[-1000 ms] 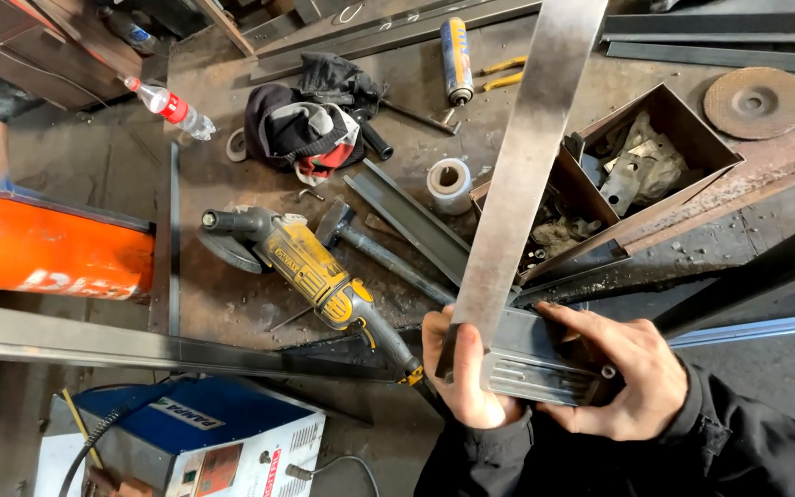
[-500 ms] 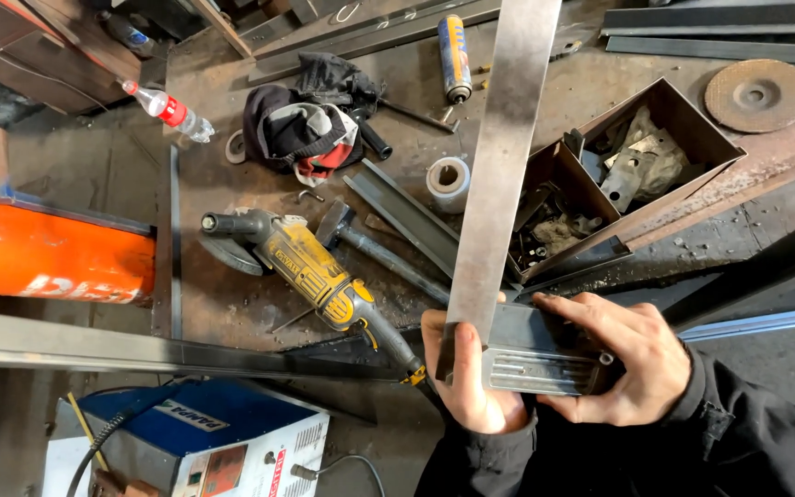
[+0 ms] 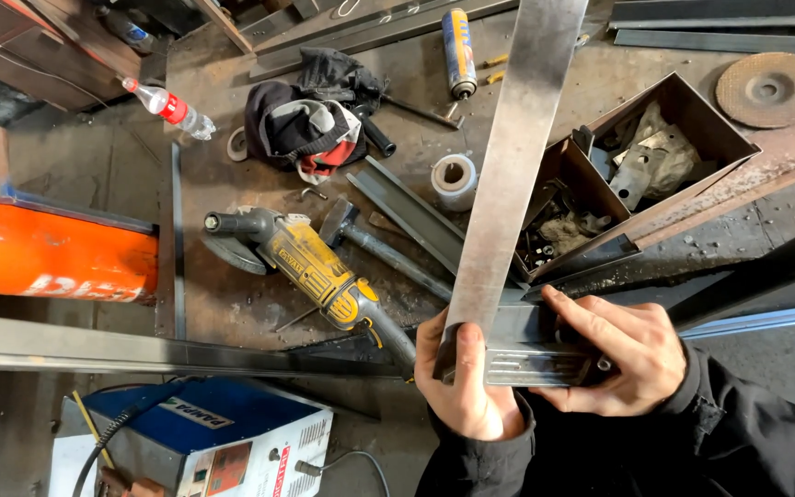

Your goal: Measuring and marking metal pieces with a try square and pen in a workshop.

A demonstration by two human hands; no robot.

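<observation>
Both hands grip steel at the lower middle of the view. Left hand (image 3: 467,387) wraps the near end of a long flat steel bar (image 3: 517,166), thumb pressed on its face, so the bar stands up and away over the workbench (image 3: 232,304). Right hand (image 3: 623,354) clamps a short piece of rectangular steel tube (image 3: 531,354) lying crosswise under the bar's end, fingers over its top; the two pieces touch, seemingly held square to each other.

Just left of the hands lies a yellow angle grinder (image 3: 310,267) with its cord end nearly at the left wrist, a hammer (image 3: 370,241) beside it. Behind the bar sits a divided metal box of scrap parts (image 3: 637,175), close to the bar's right edge, leaving little room to swing that way. A roll of tape (image 3: 454,181), a spray can (image 3: 458,40), a dark glove bundle (image 3: 301,124) and a grinding disc (image 3: 771,89) lie farther back. A blue welding machine (image 3: 204,442) stands below the bench edge, an orange cylinder (image 3: 48,253) at far left.
</observation>
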